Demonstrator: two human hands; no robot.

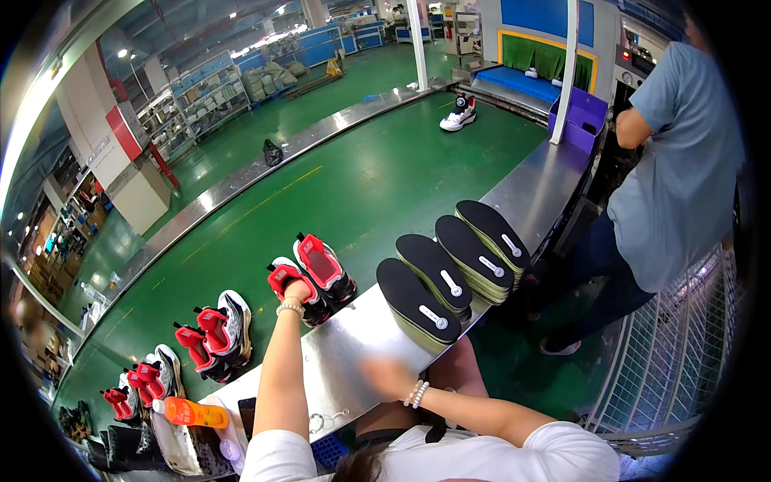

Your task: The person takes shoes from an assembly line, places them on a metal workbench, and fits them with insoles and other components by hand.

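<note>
My left hand (pixel 296 290) reaches down into the opening of a white and black sneaker (pixel 281 265) with a red lining; its fingers are hidden inside the shoe. Right beside it stands the matching sneaker (pixel 323 269), upright on the green belt. My right hand (pixel 387 377) is smeared by motion over the metal ledge (pixel 337 353), so its fingers do not show clearly. The nearest things to it are several stacks of insoles (pixel 414 301) with black tops, green sides and white oval labels, along the ledge to the right.
More red-lined sneakers (pixel 217 333) stand along the belt (pixel 265 217) at left. An orange bottle (pixel 193 413) lies near the ledge's left end. One sneaker (pixel 458 115) sits far down the belt, near a purple bin (pixel 580 120). A person in grey-blue (pixel 671 177) stands at right beside a wire cart (pixel 662 361).
</note>
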